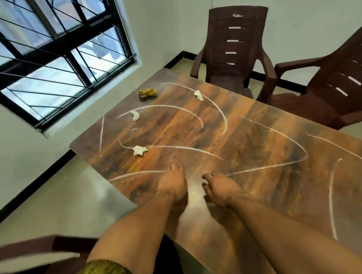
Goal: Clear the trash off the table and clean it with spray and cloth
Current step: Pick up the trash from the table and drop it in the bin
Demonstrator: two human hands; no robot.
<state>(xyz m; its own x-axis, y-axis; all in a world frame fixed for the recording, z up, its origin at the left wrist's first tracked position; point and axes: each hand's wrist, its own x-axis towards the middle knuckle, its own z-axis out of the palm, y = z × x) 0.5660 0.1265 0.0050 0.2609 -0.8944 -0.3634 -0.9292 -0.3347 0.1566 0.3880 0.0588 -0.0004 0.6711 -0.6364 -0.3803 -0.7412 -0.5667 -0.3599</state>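
Your left hand (174, 185) and right hand (220, 190) hover loose, seemingly empty; beyond them three paper wads (139, 150) and a can (147, 94) lie uncleared (chalk lines (187, 149) too).

Left hand (174, 184), right hand (220, 190): apparently relaxed.

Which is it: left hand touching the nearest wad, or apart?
Apart. Head view shows bare table between left hand and wad.

Window (51, 49) daylight, tabletop (259, 132) glare, edge blur
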